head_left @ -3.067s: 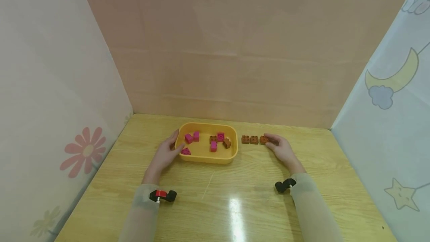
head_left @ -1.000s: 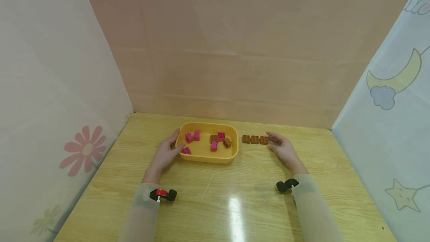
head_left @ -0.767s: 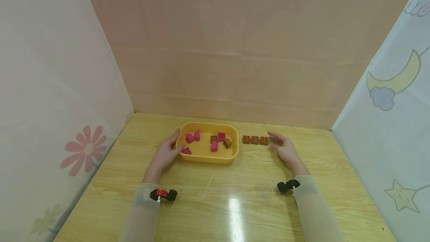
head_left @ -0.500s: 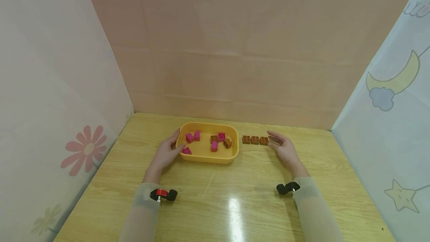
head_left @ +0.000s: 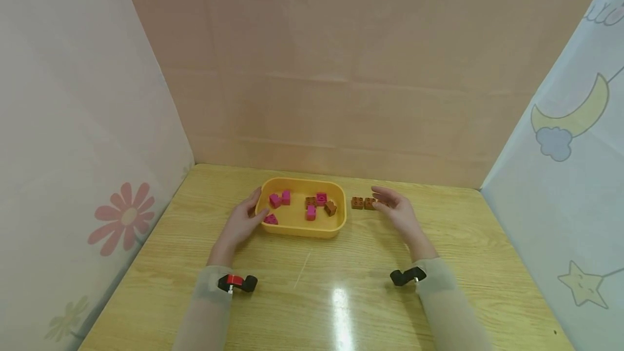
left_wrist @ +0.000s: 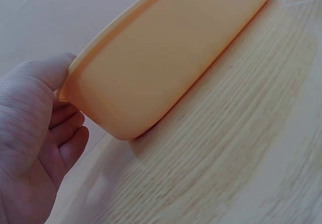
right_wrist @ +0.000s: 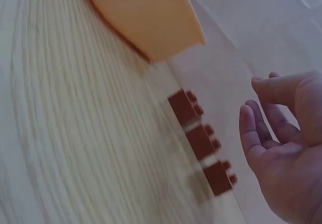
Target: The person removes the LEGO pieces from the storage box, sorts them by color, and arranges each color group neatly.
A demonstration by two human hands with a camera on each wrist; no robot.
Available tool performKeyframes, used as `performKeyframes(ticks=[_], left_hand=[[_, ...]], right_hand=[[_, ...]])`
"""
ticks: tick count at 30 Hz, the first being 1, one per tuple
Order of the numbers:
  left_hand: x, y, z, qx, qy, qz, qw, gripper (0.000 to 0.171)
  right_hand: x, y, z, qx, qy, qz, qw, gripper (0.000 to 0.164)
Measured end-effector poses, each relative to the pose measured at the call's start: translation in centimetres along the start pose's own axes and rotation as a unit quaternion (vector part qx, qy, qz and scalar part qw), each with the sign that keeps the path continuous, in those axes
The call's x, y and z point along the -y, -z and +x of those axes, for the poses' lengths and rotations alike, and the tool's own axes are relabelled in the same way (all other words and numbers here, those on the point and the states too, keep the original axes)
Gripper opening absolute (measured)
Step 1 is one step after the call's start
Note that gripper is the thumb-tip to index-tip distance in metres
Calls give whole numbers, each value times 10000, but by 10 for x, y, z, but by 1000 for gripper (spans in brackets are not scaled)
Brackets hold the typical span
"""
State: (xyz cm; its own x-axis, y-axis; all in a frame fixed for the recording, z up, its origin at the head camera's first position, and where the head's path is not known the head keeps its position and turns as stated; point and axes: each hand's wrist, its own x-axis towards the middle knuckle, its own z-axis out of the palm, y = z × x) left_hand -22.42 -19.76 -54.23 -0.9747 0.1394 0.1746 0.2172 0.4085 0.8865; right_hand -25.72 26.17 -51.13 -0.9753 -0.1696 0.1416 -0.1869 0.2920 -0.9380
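My left hand (head_left: 241,223) grips the left end of a yellow-orange plastic tub (head_left: 297,232), its thumb over the rim and its fingers along the outside. Inside the tub lie several pink toy bricks (head_left: 286,197) and two brown ones, one a tilted brown brick (head_left: 330,208). Three brown building bricks (right_wrist: 201,142) stand in a spaced row to the right of the tub, studs up. Above that row hovers my right hand (head_left: 400,215), fingers and thumb apart, holding nothing. In the head view it partly covers the rightmost brick; the right wrist view shows a gap between hand and bricks.
The wooden table (head_left: 312,291) ends at a peach back wall (head_left: 312,96). White patterned side walls stand left and right. A small black wrist camera (head_left: 407,275) sits on the right sleeve, and another wrist camera (head_left: 237,283) with a red part on the left.
Earlier my right hand touched the rightmost brown brick, then let go of it. Now it has lifted and moved left over the row. The left hand and the tub have stayed put.
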Motion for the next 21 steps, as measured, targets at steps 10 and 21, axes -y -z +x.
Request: performKeyframes(ticks=[10,21], left_hand=[[1,-1,0,-40,-46,-43,10000,70],[0,-1,0,-31,-28,26,10000,72]], right_hand=[[29,-54,10,249,248,1043,9939,46],[53,-101,26,719,515,918,9918,43]])
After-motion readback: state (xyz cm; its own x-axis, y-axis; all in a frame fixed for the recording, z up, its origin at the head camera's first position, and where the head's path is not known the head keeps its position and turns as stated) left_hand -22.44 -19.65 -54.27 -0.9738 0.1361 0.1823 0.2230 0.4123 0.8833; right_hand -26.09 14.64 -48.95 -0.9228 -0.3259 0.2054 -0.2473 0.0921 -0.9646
